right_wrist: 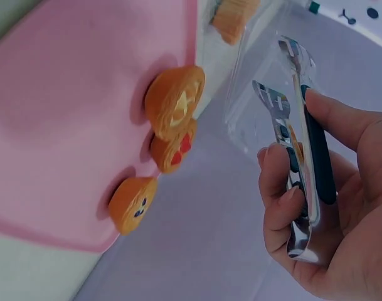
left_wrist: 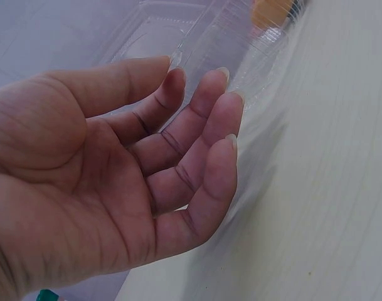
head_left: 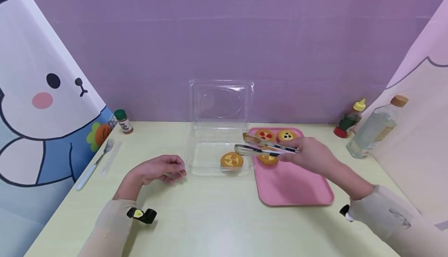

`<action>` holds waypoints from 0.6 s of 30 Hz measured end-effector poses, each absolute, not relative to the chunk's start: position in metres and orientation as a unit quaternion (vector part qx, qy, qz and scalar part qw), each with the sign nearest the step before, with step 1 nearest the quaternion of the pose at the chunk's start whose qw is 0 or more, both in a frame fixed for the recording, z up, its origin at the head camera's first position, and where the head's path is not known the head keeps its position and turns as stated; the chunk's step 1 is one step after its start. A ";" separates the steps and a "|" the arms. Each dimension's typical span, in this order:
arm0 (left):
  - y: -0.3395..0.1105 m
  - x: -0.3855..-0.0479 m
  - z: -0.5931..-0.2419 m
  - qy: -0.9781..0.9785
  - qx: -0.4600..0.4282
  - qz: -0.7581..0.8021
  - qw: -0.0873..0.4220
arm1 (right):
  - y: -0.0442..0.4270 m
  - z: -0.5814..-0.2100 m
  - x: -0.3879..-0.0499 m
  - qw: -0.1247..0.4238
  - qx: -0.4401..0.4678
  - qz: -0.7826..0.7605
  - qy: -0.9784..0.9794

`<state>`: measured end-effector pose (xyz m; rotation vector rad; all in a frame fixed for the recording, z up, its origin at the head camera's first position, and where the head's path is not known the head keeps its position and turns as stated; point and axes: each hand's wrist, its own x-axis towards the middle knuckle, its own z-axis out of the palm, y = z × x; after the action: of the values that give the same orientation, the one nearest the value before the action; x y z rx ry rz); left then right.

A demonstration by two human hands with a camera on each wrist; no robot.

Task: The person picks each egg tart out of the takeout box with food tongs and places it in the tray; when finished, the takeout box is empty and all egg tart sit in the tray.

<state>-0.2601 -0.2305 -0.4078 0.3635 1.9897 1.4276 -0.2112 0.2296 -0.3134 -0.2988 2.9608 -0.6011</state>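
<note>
My right hand (head_left: 309,154) grips metal tongs (right_wrist: 310,157) with dark handles; their tips stand apart with nothing between them, above the left edge of the pink tray (head_left: 294,189). On that tray sit a tart with red pieces (head_left: 265,134), a tart with dark berries (head_left: 287,135) and a tart with pale yellow pieces (head_left: 268,159), partly hidden by the tongs. Another yellow-topped tart (head_left: 231,159) lies in the right part of the clear plastic box (head_left: 206,159), whose lid is raised. Beside the box's left front corner, my left hand (left_wrist: 128,157) hangs loosely curled, holding nothing.
At the left are a green-capped shaker bottle (head_left: 124,121), a fork (head_left: 95,165) and a clear, knife-like utensil (head_left: 111,159). A yellow-tipped squeeze bottle (head_left: 350,119) and a corked glass bottle (head_left: 377,126) stand at the back right. A purple cloth backdrop (head_left: 224,47) rises behind the table.
</note>
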 end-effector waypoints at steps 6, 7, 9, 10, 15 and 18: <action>-0.230 -0.260 -0.407 0.758 0.140 0.547 0.327 | 0.214 -0.318 -0.213 0.058 -0.118 -0.158 0.979; -0.230 -0.260 -0.407 0.758 0.140 0.547 0.327 | 0.213 -0.319 -0.213 0.057 -0.121 -0.154 0.979; -0.230 -0.260 -0.407 0.757 0.140 0.547 0.327 | 0.210 -0.319 -0.213 0.055 -0.129 -0.146 0.979; -0.230 -0.260 -0.406 0.757 0.140 0.548 0.328 | 0.208 -0.319 -0.214 0.054 -0.133 -0.142 0.979; -0.230 -0.259 -0.406 0.756 0.138 0.549 0.328 | 0.204 -0.319 -0.215 0.049 -0.152 -0.128 0.979; -0.230 -0.259 -0.406 0.757 0.138 0.548 0.328 | 0.202 -0.320 -0.216 0.044 -0.163 -0.125 0.978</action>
<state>-0.2590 -0.2302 -0.4057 0.3612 1.9814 1.4337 -0.2164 0.2017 -0.3204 -0.4974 2.9888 -0.3819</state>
